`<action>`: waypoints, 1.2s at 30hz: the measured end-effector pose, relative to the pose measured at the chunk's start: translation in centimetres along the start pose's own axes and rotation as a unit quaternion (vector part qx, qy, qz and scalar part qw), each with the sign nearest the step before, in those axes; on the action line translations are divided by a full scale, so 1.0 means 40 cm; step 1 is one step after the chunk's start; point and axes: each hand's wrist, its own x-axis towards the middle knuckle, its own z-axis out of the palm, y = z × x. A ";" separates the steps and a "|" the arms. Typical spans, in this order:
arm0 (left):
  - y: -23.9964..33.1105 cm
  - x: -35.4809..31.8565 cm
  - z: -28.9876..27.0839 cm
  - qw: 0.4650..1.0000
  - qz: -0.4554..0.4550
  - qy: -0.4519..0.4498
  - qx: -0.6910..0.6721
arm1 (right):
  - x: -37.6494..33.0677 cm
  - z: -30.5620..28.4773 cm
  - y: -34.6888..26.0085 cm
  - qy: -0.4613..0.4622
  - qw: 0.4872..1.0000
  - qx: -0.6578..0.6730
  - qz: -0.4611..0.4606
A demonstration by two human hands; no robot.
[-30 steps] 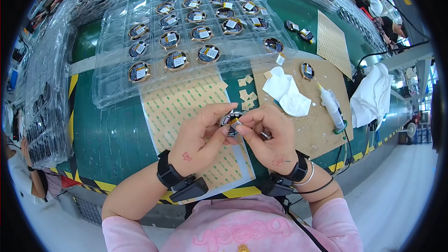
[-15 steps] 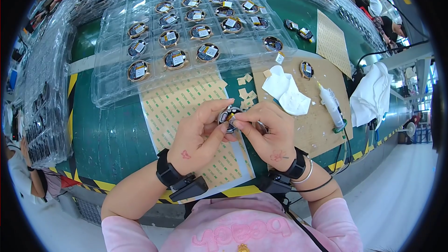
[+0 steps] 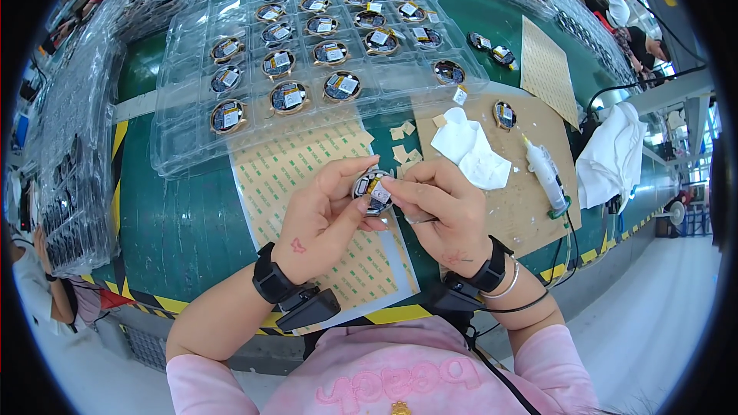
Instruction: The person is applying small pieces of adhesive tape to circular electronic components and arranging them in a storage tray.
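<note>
Over flat, patterned tan paper (image 3: 375,265), both hands (image 3: 314,223) (image 3: 450,211) clamp a round, shiny-rimmed electronic module (image 3: 373,194).

The device (image 3: 374,193) is between my hands (image 3: 317,223), before the tray (image 3: 184,138). On my right, a syringe (image 3: 546,177) lies on a board (image 3: 511,230).

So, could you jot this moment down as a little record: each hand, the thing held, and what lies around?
Left hand: grips the round unit by its edge
Right hand: fingertips touch the unit; whether they pinch anything is unclear
Unit's face: yellow strip and pale rectangular piece showing
Beyond the hands: clear tray with similar round units
Below the hands: patterned sheet
To the right: brown board bearing white cloth and white yellow-tipped tool
</note>
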 end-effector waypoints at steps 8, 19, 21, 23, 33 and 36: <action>-0.005 0.001 -0.008 1.000 -0.004 -0.011 0.024 | 0.003 -0.013 0.000 -0.028 0.999 -0.039 -0.026; -0.015 -0.004 -0.010 0.999 -0.010 -0.009 0.036 | 0.003 -0.018 -0.017 -0.064 0.994 -0.085 -0.036; -0.015 -0.004 -0.009 0.998 0.002 -0.009 0.054 | 0.003 -0.017 -0.017 -0.069 0.993 -0.088 -0.034; -0.015 -0.003 -0.010 0.998 0.009 -0.010 0.064 | 0.001 -0.014 -0.014 -0.062 0.996 -0.059 -0.014; -0.008 -0.003 -0.017 0.992 -0.007 -0.052 0.118 | 0.026 -0.046 -0.034 -0.093 0.916 0.234 0.311; -0.026 0.003 -0.008 0.992 0.038 -0.053 0.110 | 0.032 -0.048 -0.023 -0.166 0.955 0.133 0.209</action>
